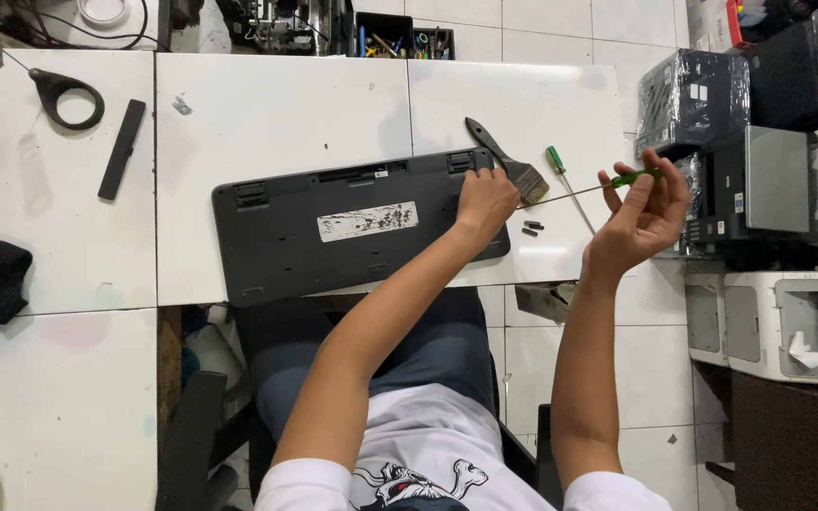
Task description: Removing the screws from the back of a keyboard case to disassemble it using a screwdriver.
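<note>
Two hands busy: left hand [487,199] flat on upturned keyboard [352,227], right hand [646,213] grip around green-handled screwdriver [587,189].

The keyboard [357,225] lies face down on the counter [276,104]. My left hand [485,201] rests on its right end. Right of the keyboard lie a brush [508,161], a second screwdriver [568,185] and two small screws [531,228]. Further right, my right hand [644,213] holds a screwdriver [584,191] above the counter's edge.
</note>
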